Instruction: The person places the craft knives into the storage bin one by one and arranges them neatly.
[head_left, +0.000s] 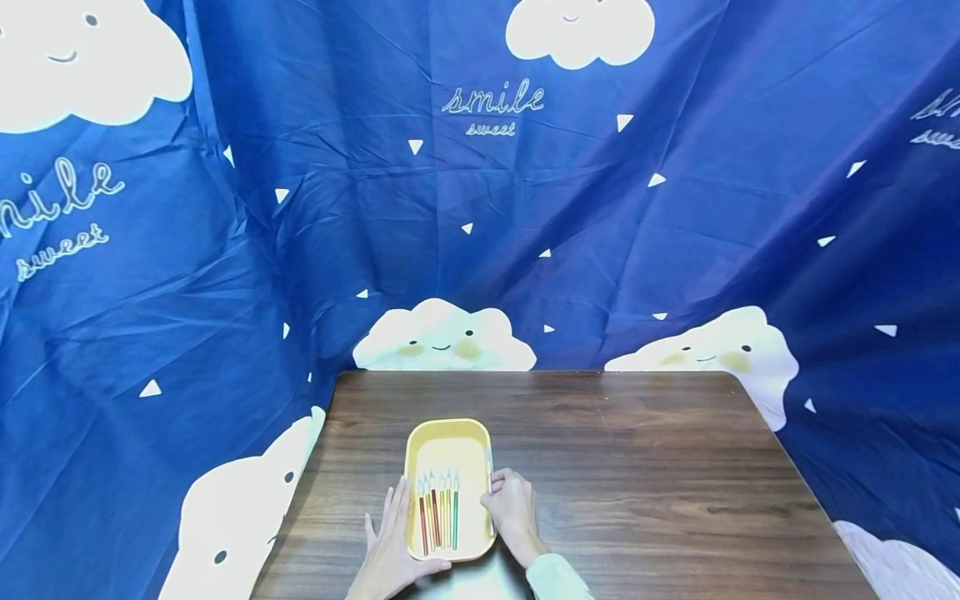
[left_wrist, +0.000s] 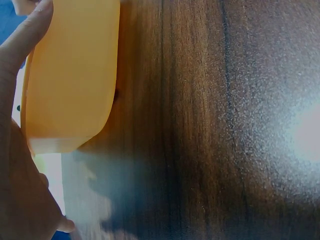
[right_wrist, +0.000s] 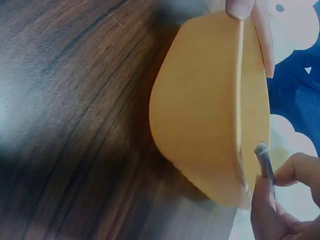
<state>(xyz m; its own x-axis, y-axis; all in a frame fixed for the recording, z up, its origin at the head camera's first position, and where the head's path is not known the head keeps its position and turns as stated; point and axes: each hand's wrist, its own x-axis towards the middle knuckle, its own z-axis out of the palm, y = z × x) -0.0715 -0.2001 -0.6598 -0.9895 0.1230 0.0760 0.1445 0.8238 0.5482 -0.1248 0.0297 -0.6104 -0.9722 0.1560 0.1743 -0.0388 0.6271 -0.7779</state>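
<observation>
A yellow tray [head_left: 472, 546] stands on the table at the front left. Several paintbrushes [head_left: 442, 517] with red, gold and green handles lie side by side inside, their pale tips pointing away from me. My left hand [head_left: 388, 546] rests against the tray's near left corner, fingers straight along its left side and thumb along the front rim. At the right rim my right hand [head_left: 513, 510] pinches a thin silver stick [right_wrist: 266, 162], like a paintbrush handle, between thumb and finger. How much of it lies inside the tray is hard to tell.
The brown wooden table [head_left: 645, 483] stretches to the right of and behind the tray. Beyond its edges hangs a blue cloth [head_left: 570, 192] printed with white clouds and triangles. A bright reflection shows on the tabletop in the left wrist view.
</observation>
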